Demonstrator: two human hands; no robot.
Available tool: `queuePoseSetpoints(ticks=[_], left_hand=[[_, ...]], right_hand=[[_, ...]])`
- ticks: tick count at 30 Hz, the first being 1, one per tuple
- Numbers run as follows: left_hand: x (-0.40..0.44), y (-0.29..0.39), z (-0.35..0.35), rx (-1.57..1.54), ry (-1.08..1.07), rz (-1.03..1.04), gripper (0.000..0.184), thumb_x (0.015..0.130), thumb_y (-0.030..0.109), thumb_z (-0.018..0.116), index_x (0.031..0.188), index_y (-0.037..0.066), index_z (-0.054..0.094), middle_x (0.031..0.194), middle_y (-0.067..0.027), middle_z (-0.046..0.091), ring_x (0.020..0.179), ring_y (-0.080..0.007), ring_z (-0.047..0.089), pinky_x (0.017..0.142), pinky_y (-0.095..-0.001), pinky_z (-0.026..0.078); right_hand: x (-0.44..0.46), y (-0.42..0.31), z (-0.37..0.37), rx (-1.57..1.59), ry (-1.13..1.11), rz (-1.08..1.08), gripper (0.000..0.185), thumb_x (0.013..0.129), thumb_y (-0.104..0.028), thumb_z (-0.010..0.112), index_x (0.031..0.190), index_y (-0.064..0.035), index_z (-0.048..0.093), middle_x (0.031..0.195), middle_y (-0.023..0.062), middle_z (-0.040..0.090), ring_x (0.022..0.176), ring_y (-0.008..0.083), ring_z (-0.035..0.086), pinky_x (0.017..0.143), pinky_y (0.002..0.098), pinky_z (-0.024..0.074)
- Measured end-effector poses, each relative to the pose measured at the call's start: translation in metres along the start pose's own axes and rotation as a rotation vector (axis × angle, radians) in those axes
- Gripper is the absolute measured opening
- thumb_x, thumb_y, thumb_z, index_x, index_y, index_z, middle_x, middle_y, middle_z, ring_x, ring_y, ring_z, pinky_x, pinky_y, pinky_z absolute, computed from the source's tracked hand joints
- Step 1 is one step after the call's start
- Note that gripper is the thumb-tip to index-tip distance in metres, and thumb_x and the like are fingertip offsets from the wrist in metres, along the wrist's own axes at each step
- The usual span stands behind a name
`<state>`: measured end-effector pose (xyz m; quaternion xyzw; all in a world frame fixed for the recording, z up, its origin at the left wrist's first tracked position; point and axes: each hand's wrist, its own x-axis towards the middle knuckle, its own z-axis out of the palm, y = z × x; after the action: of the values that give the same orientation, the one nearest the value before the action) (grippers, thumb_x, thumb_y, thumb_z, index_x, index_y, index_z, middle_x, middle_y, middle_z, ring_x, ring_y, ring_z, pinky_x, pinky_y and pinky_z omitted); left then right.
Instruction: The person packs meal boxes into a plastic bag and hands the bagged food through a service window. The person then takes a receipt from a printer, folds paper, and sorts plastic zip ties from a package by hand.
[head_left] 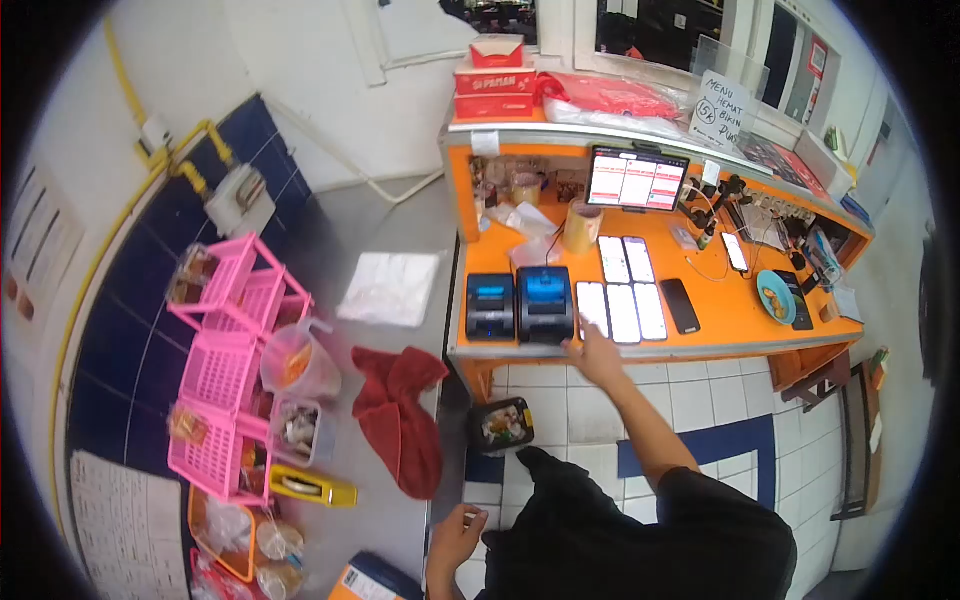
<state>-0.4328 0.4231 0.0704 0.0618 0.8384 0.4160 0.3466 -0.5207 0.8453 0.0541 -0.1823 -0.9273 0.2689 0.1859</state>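
Note:
My right hand reaches over the front edge of the orange desk, with a finger at the lower end of the leftmost lit phone. Several lit phones lie in two rows, and a dark phone lies to their right. Two black receipt printers stand left of them. My left hand hangs by the steel counter's edge with its fingers curled; whether it holds anything is too small to tell. A tablet with a lit screen stands behind the phones.
On the steel counter are a red cloth, white plastic sheets, pink baskets and a yellow tape dispenser. A bin stands on the floor between counter and desk. A teal bowl sits at the right.

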Motion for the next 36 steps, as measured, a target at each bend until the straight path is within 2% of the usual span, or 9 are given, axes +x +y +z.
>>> queuePoseSetpoints(ticks=[3,8,15,24,27,29,31,33,36], left_hand=[[0.034,0.025,0.006,-0.118,-0.027,-0.043,0.036,0.093,0.034,0.065,0.109,0.002,0.064,0.092,-0.0167,0.072,0.079,-0.0246,0.071,0.07,-0.0332,0.054],[0.087,0.066,0.04,-0.049,0.054,0.017,0.041,0.093,0.036,0.064,0.116,0.002,0.063,0.096,-0.0166,0.071,0.083,-0.0233,0.071,0.069,-0.0307,0.054],[0.11,0.141,0.055,-0.093,-0.017,0.033,0.041,0.096,0.036,0.062,0.122,0.004,0.06,0.095,-0.013,0.07,0.071,-0.0153,0.066,0.063,-0.03,0.051],[0.109,0.142,0.043,-0.132,0.06,-0.061,0.04,0.093,0.035,0.064,0.12,0.005,0.061,0.094,-0.0139,0.071,0.075,-0.023,0.068,0.069,-0.0348,0.053],[0.128,0.092,0.047,-0.012,0.31,-0.085,0.046,0.089,0.039,0.068,0.12,0.007,0.062,0.098,-0.018,0.069,0.088,-0.0319,0.067,0.083,-0.0412,0.051],[0.147,0.05,0.047,0.339,0.799,-0.117,0.052,0.085,0.041,0.071,0.124,0.01,0.06,0.113,-0.0208,0.065,0.109,-0.0382,0.059,0.096,-0.0457,0.044],[0.155,0.074,0.034,0.655,1.217,-0.468,0.06,0.081,0.042,0.074,0.129,0.012,0.056,0.127,-0.0214,0.057,0.12,-0.0412,0.05,0.102,-0.0496,0.039],[0.158,0.055,0.027,0.681,1.185,-0.563,0.06,0.081,0.04,0.073,0.13,0.012,0.054,0.127,-0.0197,0.056,0.119,-0.0406,0.051,0.099,-0.0499,0.041],[0.164,0.022,0.028,0.686,1.087,-0.563,0.056,0.083,0.036,0.072,0.13,0.012,0.054,0.121,-0.0174,0.057,0.116,-0.039,0.052,0.093,-0.0498,0.046]], right_hand=[[0.078,0.031,-0.041,-0.185,0.115,0.141,0.084,0.089,-0.032,0.066,0.155,-0.0146,0.018,0.112,0.0238,0.057,0.089,0.0414,0.064,0.072,0.0508,0.0536],[0.171,0.073,-0.062,-0.301,0.129,0.177,0.088,0.089,-0.026,0.067,0.157,-0.0173,0.012,0.103,0.0215,0.057,0.085,0.0366,0.067,0.068,0.0476,0.0559],[0.23,0.091,-0.055,-0.248,0.181,0.182,0.088,0.089,-0.028,0.067,0.157,-0.0189,0.013,0.108,0.0204,0.054,0.084,0.0354,0.067,0.065,0.0466,0.0559],[0.213,0.08,-0.034,-0.03,0.417,-0.05,0.078,0.09,-0.024,0.065,0.155,-0.0165,0.023,0.11,0.0201,0.057,0.089,0.0374,0.065,0.073,0.0455,0.0545],[0.188,0.036,-0.013,0.103,0.226,-0.074,0.071,0.091,-0.023,0.064,0.152,-0.0145,0.031,0.113,0.0201,0.059,0.095,0.0366,0.064,0.075,0.0445,0.0524],[0.18,0.0,0.01,0.188,0.083,-0.228,0.056,0.09,-0.022,0.065,0.141,-0.0093,0.046,0.108,0.019,0.063,0.095,0.0349,0.064,0.079,0.0436,0.0514],[0.179,-0.043,0.032,0.283,-0.121,-0.355,0.039,0.09,-0.019,0.064,0.126,-0.0057,0.058,0.103,0.019,0.066,0.095,0.0358,0.064,0.081,0.0447,0.0507],[0.185,-0.085,0.068,0.359,-0.137,-0.653,0.027,0.09,-0.016,0.062,0.114,-0.004,0.062,0.097,0.0188,0.068,0.094,0.0366,0.064,0.082,0.0461,0.0502],[0.206,-0.15,0.131,0.465,-0.353,-0.744,0.021,0.091,-0.015,0.06,0.107,-0.0026,0.063,0.097,0.0201,0.068,0.092,0.0379,0.065,0.081,0.0469,0.0501]])
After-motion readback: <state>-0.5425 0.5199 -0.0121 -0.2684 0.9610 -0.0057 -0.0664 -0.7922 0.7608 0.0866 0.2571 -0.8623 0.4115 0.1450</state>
